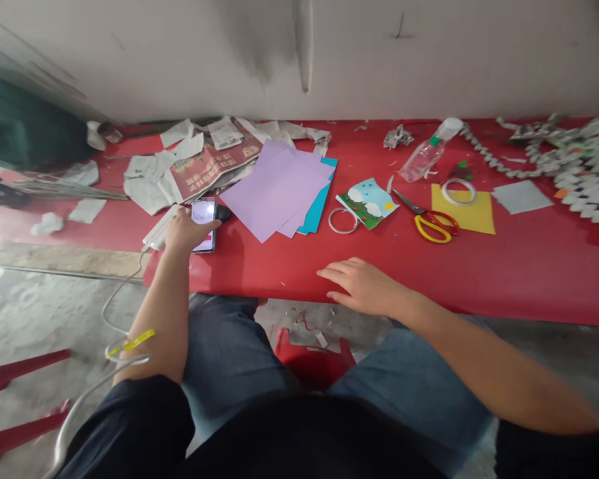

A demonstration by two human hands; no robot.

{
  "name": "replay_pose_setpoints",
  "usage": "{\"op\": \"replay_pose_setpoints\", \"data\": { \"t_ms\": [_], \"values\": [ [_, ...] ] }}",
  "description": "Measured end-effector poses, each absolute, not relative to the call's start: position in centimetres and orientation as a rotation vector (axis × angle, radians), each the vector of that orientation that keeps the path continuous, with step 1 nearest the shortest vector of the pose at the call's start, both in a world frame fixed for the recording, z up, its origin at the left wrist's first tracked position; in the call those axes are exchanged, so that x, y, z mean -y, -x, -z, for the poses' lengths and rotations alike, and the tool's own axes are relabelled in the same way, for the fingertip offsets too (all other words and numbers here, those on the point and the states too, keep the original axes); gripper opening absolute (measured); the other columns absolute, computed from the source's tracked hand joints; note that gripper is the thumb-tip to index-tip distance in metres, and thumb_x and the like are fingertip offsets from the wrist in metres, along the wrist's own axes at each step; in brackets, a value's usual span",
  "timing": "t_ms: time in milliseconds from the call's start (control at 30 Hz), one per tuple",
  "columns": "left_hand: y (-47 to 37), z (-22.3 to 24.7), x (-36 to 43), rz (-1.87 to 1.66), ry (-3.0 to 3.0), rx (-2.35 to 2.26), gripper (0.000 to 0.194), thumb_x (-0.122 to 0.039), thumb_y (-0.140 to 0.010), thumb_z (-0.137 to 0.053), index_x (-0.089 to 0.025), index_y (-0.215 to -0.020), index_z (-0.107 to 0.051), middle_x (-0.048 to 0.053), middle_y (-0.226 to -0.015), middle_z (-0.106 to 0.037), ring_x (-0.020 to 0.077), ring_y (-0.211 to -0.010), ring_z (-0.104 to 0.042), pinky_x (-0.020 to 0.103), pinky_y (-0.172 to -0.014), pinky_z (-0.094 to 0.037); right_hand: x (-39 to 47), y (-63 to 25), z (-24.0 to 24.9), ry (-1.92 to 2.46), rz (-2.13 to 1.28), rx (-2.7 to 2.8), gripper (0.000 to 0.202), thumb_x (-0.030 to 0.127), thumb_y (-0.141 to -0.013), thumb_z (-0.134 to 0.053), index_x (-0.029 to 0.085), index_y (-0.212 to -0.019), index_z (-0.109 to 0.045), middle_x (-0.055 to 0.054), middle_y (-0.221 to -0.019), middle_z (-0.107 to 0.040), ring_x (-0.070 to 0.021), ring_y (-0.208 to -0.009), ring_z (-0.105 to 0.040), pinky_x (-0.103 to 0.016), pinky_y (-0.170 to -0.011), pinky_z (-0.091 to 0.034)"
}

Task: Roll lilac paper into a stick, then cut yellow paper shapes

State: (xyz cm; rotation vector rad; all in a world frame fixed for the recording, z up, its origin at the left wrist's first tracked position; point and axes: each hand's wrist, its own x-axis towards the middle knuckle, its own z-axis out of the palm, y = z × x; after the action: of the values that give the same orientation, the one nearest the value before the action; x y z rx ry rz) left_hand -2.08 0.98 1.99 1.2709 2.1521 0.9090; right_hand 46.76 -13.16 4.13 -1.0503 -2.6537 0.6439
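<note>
My left hand (184, 231) is over the left end of the red table, between a white cabled device (160, 229) and a phone (202, 229) with a lit screen. Its thumb stretches across the phone, while the other fingers are mostly hidden behind the hand. A dark rounded object (222, 212) sits at the phone's right side. My right hand (362, 285) rests at the table's front edge, fingers stretched out and holding nothing. Beyond it lie purple paper sheets (279, 189) over blue sheets (324, 199), and a picture card (369, 203) beside a thin ring (343, 221).
Red-and-yellow scissors (434, 225) lie near yellow paper (472, 216) with a white tape roll (459, 191) on it. Behind are a clear bottle (426, 156) and newspaper (214, 166). Folded-paper chains (589, 173) cover the right end. A white cable (107, 306) hangs at left.
</note>
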Motion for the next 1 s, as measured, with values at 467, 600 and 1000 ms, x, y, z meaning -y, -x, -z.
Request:
{"op": "replay_pose_setpoints", "data": {
  "t_ms": [467,600,1000],
  "values": [
    [-10.8,-5.0,3.7,-0.752,-1.808,-2.084,0.103,-0.053,-0.058,-0.101,-0.022,-0.140,-0.048,0.022,-0.141,-0.061,0.0506,-0.135,-0.058,0.064,-0.112,-0.048,12.2,-42.7,-2.4,1.130,-1.154,1.838,0.043,0.052,-0.108,-0.054,0.027,-0.141,-0.067,-0.010,-0.137,-0.075,-0.0268,-0.124,-0.074,-0.049,-0.107,-0.061],
    [-21.1,-4.2,7.0,-0.831,-1.946,-1.798,0.110,-0.055,-0.072,-0.093,-0.029,-0.159,-0.032,0.023,-0.149,-0.054,0.0486,-0.138,-0.057,0.064,-0.109,-0.049,10.5,-39.4,-2.5,0.973,-1.219,1.408,0.057,0.062,-0.112,-0.035,0.028,-0.153,-0.056,-0.010,-0.152,-0.066,-0.0265,-0.143,-0.063,-0.052,-0.123,-0.052],
    [-26.6,-1.2,10.8,-1.223,-1.656,-0.916,0.077,-0.062,-0.099,-0.060,-0.022,-0.161,-0.040,0.021,-0.150,-0.050,0.0385,-0.139,-0.055,0.061,-0.115,-0.050,12.1,-40.3,-2.3,0.843,-1.074,1.074,0.049,0.061,-0.110,-0.044,0.026,-0.130,-0.072,-0.009,-0.129,-0.078,-0.0289,-0.125,-0.074,-0.051,-0.112,-0.060]
  ]
}}
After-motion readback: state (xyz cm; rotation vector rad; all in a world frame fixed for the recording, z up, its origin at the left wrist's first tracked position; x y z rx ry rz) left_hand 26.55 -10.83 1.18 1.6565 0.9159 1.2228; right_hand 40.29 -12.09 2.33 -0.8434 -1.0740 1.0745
